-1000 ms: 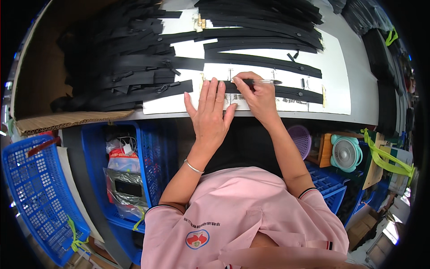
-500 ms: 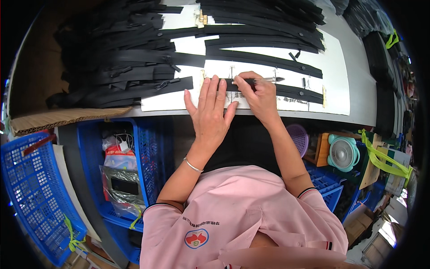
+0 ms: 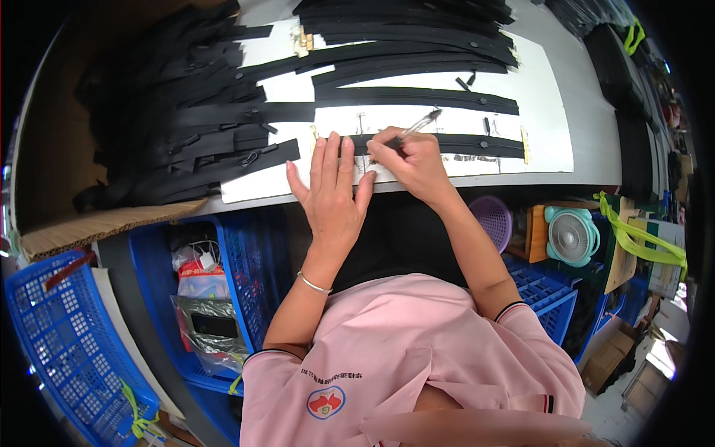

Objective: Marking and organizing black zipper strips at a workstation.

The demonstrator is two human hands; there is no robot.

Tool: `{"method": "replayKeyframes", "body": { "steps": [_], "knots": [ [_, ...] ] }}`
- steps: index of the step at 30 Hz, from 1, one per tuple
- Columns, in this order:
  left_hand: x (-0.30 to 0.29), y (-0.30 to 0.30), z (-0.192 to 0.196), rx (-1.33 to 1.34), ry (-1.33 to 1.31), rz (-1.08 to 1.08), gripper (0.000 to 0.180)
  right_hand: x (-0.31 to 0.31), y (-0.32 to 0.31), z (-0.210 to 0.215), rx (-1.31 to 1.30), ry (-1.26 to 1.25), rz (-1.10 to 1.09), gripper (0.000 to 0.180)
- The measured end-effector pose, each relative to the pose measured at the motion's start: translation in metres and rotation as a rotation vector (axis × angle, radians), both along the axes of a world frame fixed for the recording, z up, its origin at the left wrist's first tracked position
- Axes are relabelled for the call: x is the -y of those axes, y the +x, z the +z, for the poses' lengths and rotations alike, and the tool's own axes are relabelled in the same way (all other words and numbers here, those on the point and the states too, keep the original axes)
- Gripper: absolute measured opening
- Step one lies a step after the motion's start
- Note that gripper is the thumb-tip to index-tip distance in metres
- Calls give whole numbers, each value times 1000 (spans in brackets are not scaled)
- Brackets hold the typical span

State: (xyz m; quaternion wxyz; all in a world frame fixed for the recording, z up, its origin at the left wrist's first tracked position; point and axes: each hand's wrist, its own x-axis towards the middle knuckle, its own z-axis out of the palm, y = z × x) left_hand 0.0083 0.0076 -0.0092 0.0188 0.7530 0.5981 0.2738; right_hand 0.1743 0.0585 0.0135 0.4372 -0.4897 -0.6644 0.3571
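A black zipper [image 3: 462, 144] lies straight across a white board [image 3: 550, 112] marked with dark lines. My left hand [image 3: 332, 200] rests flat over the zipper's left part, fingers stretched and thumb spread. Just right of it, my right hand [image 3: 414, 165] grips a pen [image 3: 421, 125] with a clear barrel. The pen's upper end leans away to the far right; its tip is hidden by my fingers, near the zipper. Behind runs a second black zipper [image 3: 417, 97], parallel to the first. Small black zipper pulls [image 3: 466, 80] lie on the board.
A heap of black zippers [image 3: 149, 112] fills the left, beside a cardboard flap [image 3: 112, 227]. More black strips [image 3: 410, 30] are stacked at the back. Below the table edge stand blue baskets [image 3: 253, 276], a purple basket [image 3: 491, 223] and a small turquoise fan [image 3: 572, 235].
The pen has swung from lying nearly level to a steeper slant, its upper end now pointing farther away. My left hand stays flat on the zipper. The whole view has shifted slightly.
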Motion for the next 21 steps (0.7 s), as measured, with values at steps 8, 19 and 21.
{"method": "replayKeyframes", "body": {
  "steps": [8,19,21],
  "knots": [
    [0,0,1,-3,-11,-11,61,9,67,9,83,54,-378,15],
    [7,28,11,17,-116,-90,72,8,73,-1,59,72,-362,17],
    [8,46,12,13,-99,-152,70,8,72,-2,21,51,-366,16]
  ]
}}
